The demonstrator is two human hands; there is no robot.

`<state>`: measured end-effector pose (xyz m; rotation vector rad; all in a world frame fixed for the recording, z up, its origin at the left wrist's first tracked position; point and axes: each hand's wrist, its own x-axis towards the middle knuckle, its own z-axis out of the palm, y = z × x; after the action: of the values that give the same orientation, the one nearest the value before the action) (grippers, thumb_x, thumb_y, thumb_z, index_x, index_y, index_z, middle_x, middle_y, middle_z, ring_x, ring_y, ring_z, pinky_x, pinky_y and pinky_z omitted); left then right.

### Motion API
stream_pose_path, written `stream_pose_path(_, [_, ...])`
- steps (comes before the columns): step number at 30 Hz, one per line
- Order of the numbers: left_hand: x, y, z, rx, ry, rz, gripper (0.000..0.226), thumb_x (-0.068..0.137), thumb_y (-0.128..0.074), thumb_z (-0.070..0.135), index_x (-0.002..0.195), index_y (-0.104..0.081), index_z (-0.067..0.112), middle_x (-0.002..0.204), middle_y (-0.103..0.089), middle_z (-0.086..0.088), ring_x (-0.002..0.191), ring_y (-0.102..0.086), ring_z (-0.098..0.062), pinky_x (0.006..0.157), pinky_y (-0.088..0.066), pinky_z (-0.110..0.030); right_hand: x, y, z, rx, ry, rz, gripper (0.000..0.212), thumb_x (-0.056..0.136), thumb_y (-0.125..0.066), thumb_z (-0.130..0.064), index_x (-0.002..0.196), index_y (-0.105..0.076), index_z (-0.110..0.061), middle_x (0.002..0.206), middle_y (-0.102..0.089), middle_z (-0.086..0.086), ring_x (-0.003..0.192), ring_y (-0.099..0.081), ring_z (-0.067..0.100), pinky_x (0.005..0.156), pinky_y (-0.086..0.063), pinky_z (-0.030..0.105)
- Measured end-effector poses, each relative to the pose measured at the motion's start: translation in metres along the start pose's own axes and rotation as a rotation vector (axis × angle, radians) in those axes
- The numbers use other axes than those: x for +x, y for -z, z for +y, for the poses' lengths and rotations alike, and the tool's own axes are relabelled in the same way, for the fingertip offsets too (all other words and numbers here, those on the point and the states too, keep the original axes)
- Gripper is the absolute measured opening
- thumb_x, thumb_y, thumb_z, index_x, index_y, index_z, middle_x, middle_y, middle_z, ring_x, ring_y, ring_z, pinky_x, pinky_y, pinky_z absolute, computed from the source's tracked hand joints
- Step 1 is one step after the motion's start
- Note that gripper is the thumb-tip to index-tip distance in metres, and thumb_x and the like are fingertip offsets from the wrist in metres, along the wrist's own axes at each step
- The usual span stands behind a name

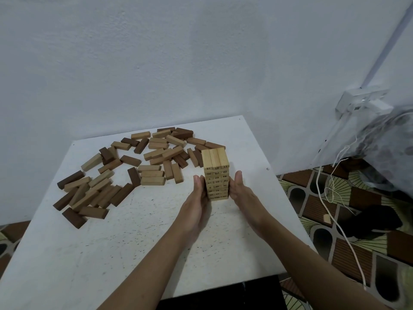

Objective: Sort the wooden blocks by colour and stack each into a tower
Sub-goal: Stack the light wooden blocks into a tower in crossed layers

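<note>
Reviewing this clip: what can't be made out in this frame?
Head view: the left hand and right hand cover the lower side faces of the light tower.
Head view: the numbers printed on its lowest layers are too blurred to read.
Head view: in the pile of loose blocks, the lower ones are hidden by those on top.

A home room: patterned floor mat (pixel 348 231), painted wall (pixel 156 52), wall socket (pixel 362 100) with cable (pixel 342 231).

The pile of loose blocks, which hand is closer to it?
Left. The left hand is against the tower, right of the pile; the right hand is across the tower, farther off.
</note>
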<state>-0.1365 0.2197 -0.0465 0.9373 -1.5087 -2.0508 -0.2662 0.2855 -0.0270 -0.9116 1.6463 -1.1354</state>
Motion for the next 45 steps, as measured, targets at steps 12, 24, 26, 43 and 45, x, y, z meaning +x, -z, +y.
stream_pose_path(12, [0.001,0.001,-0.002,0.029,0.028,-0.004,0.063,0.082,-0.030,0.090,0.126,-0.058,0.054,0.147,-0.055,0.018,0.144,-0.037,0.001,0.127,-0.019,-0.039,0.000,0.000,0.001,0.019,-0.033,-0.016,0.045,0.100,-0.001,-0.058,0.122,-0.040,-0.054,0.127,-0.046,-0.016,0.119,-0.039,0.002,0.117,-0.024,0.037])
stream_pose_path(24, [-0.003,-0.001,0.002,0.050,0.031,0.006,0.051,0.085,-0.027,0.085,0.114,-0.063,0.063,0.142,-0.058,0.021,0.142,-0.039,0.002,0.127,-0.020,-0.039,-0.003,-0.003,-0.001,0.011,-0.024,-0.003,0.037,0.101,-0.004,-0.056,0.113,-0.038,-0.057,0.126,-0.044,-0.016,0.118,-0.039,0.004,0.116,-0.025,0.035])
stream_pose_path(26, [-0.003,-0.003,0.004,0.047,0.028,-0.004,0.052,0.089,-0.026,0.083,0.118,-0.062,0.060,0.140,-0.059,0.022,0.142,-0.040,0.002,0.126,-0.020,-0.038,-0.002,-0.003,-0.002,0.000,-0.027,-0.002,0.036,0.101,-0.003,-0.056,0.106,-0.039,-0.059,0.126,-0.044,-0.016,0.118,-0.039,0.004,0.117,-0.025,0.037])
stream_pose_path(43, [-0.022,0.004,0.051,0.248,-0.168,0.219,0.048,0.085,-0.025,0.088,0.129,-0.041,0.077,0.160,-0.034,0.023,0.149,-0.032,-0.007,0.126,-0.018,-0.052,-0.010,0.008,-0.033,0.010,0.226,0.158,0.025,0.108,-0.024,-0.033,0.116,-0.044,-0.047,0.105,-0.037,-0.042,0.083,-0.037,-0.042,0.067,-0.034,-0.010])
stream_pose_path(45, [-0.026,-0.001,0.053,0.352,-0.178,0.209,0.049,0.090,-0.016,0.086,0.136,-0.031,0.077,0.163,-0.022,0.025,0.152,-0.025,-0.008,0.125,-0.016,-0.049,-0.011,0.006,-0.034,-0.004,0.259,0.147,0.026,0.108,-0.023,-0.041,0.125,-0.039,-0.051,0.108,-0.038,-0.043,0.088,-0.036,-0.043,0.068,-0.035,-0.008])
